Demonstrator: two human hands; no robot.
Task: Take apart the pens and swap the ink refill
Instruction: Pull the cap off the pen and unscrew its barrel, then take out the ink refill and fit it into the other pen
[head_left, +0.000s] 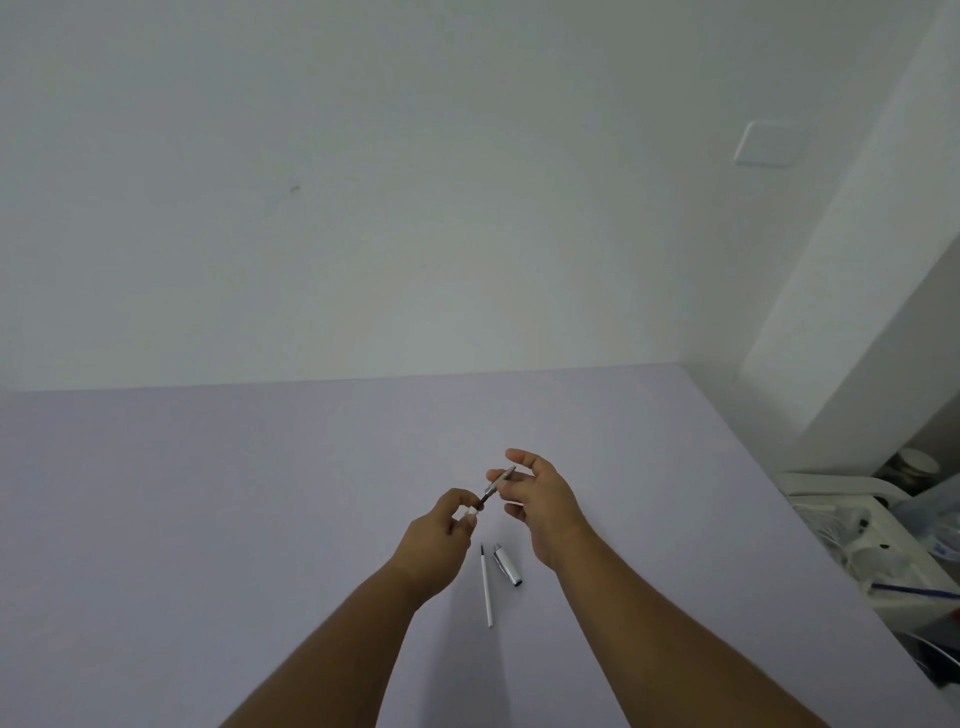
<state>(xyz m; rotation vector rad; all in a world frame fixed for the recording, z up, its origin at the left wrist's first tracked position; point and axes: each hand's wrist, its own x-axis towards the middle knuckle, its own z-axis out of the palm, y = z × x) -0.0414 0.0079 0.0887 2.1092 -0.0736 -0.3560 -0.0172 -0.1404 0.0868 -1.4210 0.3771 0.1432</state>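
Here, a pale lilac table (260, 519) fills the lower half of the head view, backed by a plain white wall (363, 182) that carries a white switch plate (768, 143). At the table's right edge stands a cluttered white bin (883, 540) of mixed items, too blurred to identify, well apart from the work area. Nothing lies between the camera and the hands.

On the table, just below the hands, rest two loose parts: a thin white ink refill (486, 584) with its dark tip pointing away from the person, and just beside it on the right a short silver pen section (507, 565), lying at a slight angle; whether they touch cannot be told.

The left hand (441, 535) is raised above the table with its fingers curled, the thumb and forefinger pinched on the lower, dark end of a slim pen piece (496, 487); a small white part shows at those fingertips. The right hand (540, 499) is held palm inward with its fingers loosely spread, the thumb and forefinger closing on the upper, silvery end of the same pen piece. The piece runs diagonally between the two hands, clear of the table.
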